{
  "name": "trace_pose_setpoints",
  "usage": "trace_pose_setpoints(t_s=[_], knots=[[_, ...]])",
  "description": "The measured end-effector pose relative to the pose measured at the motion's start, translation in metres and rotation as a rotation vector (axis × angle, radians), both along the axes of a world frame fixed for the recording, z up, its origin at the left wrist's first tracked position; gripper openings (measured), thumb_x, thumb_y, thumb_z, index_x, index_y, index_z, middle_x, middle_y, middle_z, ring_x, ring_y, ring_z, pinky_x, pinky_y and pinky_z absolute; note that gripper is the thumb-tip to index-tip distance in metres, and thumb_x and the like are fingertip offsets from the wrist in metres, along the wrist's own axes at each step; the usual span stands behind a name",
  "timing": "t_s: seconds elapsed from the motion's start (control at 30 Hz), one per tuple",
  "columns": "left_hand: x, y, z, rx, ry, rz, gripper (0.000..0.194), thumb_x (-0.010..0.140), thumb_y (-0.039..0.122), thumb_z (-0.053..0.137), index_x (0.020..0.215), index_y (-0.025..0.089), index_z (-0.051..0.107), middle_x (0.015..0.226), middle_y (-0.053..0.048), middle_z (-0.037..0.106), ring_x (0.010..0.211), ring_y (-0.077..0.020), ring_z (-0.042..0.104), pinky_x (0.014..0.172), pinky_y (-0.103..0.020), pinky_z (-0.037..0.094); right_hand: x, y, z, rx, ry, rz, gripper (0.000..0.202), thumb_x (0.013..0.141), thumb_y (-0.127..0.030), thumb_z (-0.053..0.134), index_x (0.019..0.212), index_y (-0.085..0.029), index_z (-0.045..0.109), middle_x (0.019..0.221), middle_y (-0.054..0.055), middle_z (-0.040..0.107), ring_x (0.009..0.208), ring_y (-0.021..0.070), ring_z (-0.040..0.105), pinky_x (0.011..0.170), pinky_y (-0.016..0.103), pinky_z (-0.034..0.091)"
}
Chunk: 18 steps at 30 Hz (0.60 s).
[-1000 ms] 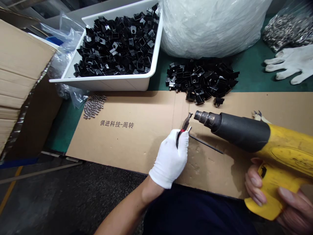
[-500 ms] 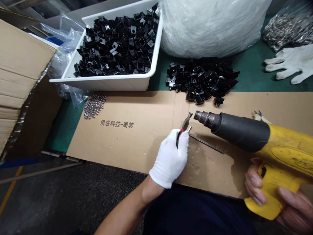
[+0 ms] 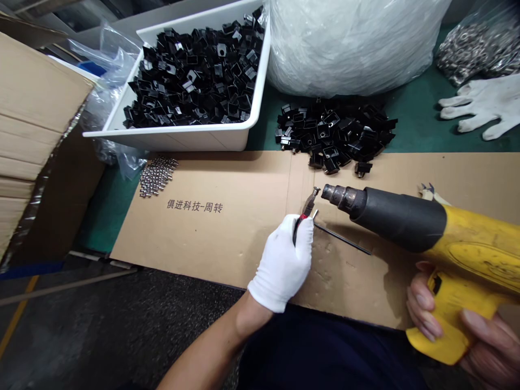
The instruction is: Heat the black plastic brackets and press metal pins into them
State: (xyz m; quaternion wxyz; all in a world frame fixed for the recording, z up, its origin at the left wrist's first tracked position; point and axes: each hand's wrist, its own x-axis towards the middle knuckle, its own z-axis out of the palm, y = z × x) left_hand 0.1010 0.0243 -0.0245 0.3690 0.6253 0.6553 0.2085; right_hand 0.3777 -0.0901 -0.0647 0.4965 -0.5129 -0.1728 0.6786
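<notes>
My left hand [image 3: 283, 260], in a white glove, is closed around a pair of pliers [image 3: 307, 208] with red on the handle. The jaws grip a small metal screw-like piece [image 3: 316, 190]. Bare, my right hand [image 3: 459, 319] wraps the handle of a yellow heat gun [image 3: 475, 238]. Its stepped metal nozzle [image 3: 339, 195] points left at the small metal piece, a short gap away. Below the nozzle a hex key [image 3: 343, 238] lies on the cardboard sheet [image 3: 239, 238], its short end close to my left thumb.
Black plastic caps fill a white bin [image 3: 174, 138] at the back left. More black caps [image 3: 337, 132] are heaped behind the nozzle. Small metal pieces [image 3: 157, 176] lie at the left. A large plastic bag [image 3: 353, 43], a bag of metal rings [image 3: 471, 49] and a glove [image 3: 487, 105] lie behind.
</notes>
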Motion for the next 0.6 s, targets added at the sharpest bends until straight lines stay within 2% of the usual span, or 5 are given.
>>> trace_pose_setpoints(t_s=[0.13, 0.47, 0.6], knots=[[0.0007, -0.0003, -0.0001, 0.002, 0.003, 0.000, 0.029, 0.110, 0.039, 0.034, 0.095, 0.023, 0.052, 0.091, -0.002, 0.065, 0.080, -0.0174, 0.061, 0.077, -0.030, 0.042, 0.0021, -0.0006, -0.0009, 0.029, 0.041, 0.039, 0.045, 0.084, -0.043, 0.062, 0.125, -0.026, 0.059, 0.086, 0.006, 0.053, 0.056, 0.0176, 0.050, 0.047, 0.033, 0.046], [0.0004, 0.0002, -0.0001, 0.006, 0.013, -0.007, 0.029, 0.110, 0.039, 0.033, 0.095, 0.023, 0.052, 0.090, -0.002, 0.065, 0.080, -0.0174, 0.062, 0.077, -0.031, 0.043, -0.0005, -0.0002, 0.0016, -0.003, 0.007, 0.002, 0.045, 0.083, -0.044, 0.062, 0.125, -0.026, 0.060, 0.084, 0.007, 0.053, 0.054, 0.0183, 0.048, 0.044, 0.033, 0.044], [0.0000, 0.0002, 0.0005, 0.004, 0.017, -0.007, 0.029, 0.110, 0.039, 0.034, 0.096, 0.023, 0.052, 0.088, -0.002, 0.065, 0.079, -0.0172, 0.062, 0.077, -0.031, 0.043, 0.0000, 0.0004, 0.0009, 0.019, 0.011, 0.030, 0.047, 0.083, -0.043, 0.063, 0.126, -0.026, 0.060, 0.084, 0.007, 0.053, 0.054, 0.0184, 0.048, 0.044, 0.034, 0.044]])
